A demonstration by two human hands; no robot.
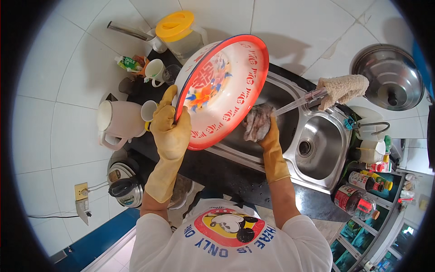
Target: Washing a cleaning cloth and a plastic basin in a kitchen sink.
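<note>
My left hand (171,125), in a yellow rubber glove, grips the rim of a red-rimmed white enamel basin (221,91) with a floral pattern. The basin is tilted over the left side of a double stainless steel sink (289,154). In a matching glove, my right hand (270,132) holds a wet, greyish cloth (259,123) above the large bowl. Water streams onto the cloth from a faucet (316,95) whose spout has a beige cloth (343,90) draped over it.
Left of the sink stand a yellow-lidded pitcher (181,37), a white mug (154,72), a pinkish kettle (122,119) and an electric cooker (125,185). Several bottles, including a large dark one (350,201), line the right side. A metal lid (389,76) leans against the tiled wall.
</note>
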